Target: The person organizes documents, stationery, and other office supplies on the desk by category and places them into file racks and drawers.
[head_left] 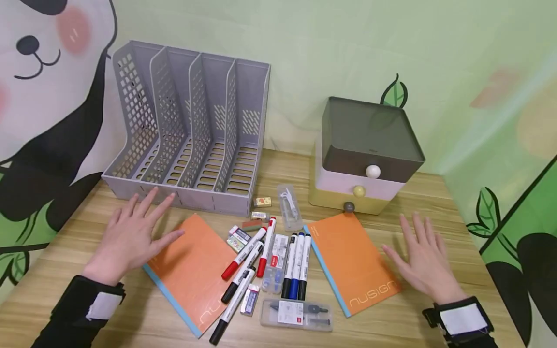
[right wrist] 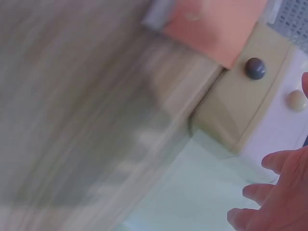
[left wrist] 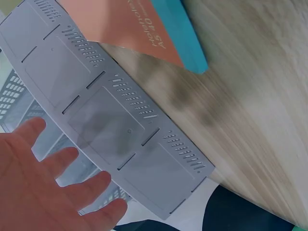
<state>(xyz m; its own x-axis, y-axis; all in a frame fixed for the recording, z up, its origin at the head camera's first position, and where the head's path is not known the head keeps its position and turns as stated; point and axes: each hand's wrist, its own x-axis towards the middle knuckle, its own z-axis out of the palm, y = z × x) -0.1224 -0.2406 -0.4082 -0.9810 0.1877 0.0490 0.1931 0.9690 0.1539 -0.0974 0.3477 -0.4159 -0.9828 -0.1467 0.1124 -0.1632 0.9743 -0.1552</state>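
Observation:
My left hand (head_left: 132, 237), fingers spread, hovers over the upper left of an orange notebook (head_left: 191, 275) with a blue spine. Its fingertips reach toward the front of a grey file rack (head_left: 187, 193). In the left wrist view the hand (left wrist: 62, 183) holds nothing. My right hand (head_left: 428, 261) is also spread, to the right of a second orange notebook (head_left: 354, 261), and holds nothing. Between the notebooks lie several markers (head_left: 298, 266), erasers (head_left: 249, 299), a clear case with a compass (head_left: 296, 315) and another slim case (head_left: 290, 208) with a white tool inside.
A small drawer unit (head_left: 370, 159) with dark, pink and yellow tiers and round knobs stands at the back right. Another clear case (head_left: 275, 266) lies among the markers. The wooden table (head_left: 439, 203) backs onto a green wall cloth (head_left: 300, 58) printed with pandas.

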